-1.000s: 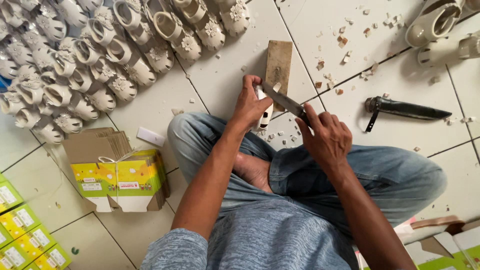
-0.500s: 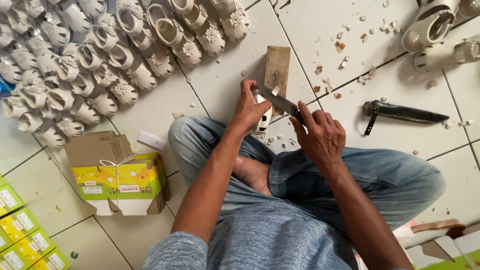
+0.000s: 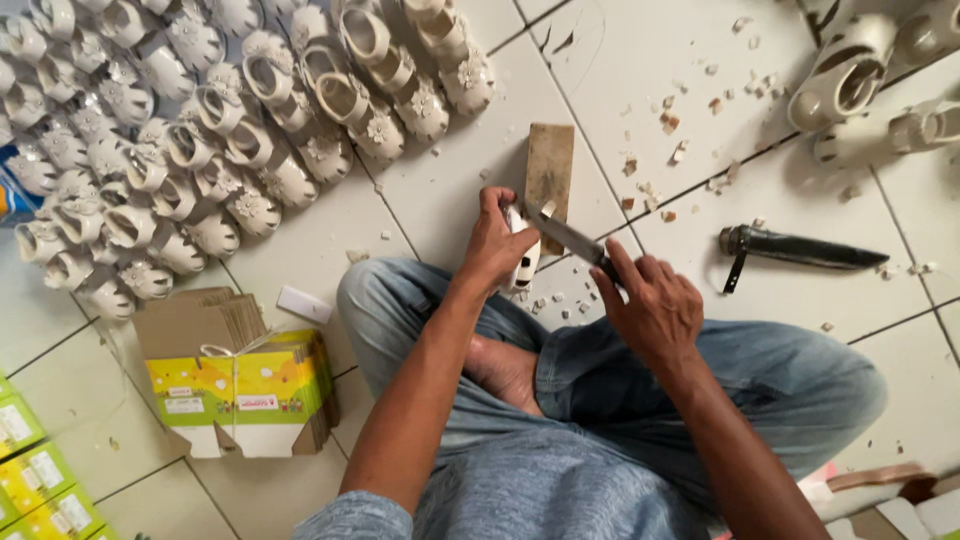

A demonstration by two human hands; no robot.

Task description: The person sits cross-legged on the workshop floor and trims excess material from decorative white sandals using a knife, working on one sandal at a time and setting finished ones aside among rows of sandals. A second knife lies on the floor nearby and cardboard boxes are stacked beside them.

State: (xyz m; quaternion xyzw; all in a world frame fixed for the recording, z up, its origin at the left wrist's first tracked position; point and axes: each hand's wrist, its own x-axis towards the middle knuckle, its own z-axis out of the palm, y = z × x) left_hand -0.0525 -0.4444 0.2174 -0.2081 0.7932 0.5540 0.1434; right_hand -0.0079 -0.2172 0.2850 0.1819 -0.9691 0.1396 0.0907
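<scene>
I sit cross-legged on a white tiled floor. My left hand (image 3: 497,243) grips a small cream child's sandal (image 3: 524,262), held upright just in front of my knee. In my right hand (image 3: 650,305) is a knife (image 3: 563,235), its blade angled up and left with the tip at the sandal's top edge. A small wooden board (image 3: 550,175) lies on the tiles just beyond the sandal. Small cream and brown offcuts (image 3: 665,165) are scattered about the board.
Several rows of cream sandals (image 3: 200,130) cover the floor at far left. A tied bundle of flat cardboard boxes (image 3: 235,375) lies at my left knee. A dark knife sheath (image 3: 795,250) rests on the right. More sandals (image 3: 850,80) sit at top right.
The sandal and both hands stay in nearly the same place. The knife blade has shifted slightly against the sandal's top edge. My head has moved a little.
</scene>
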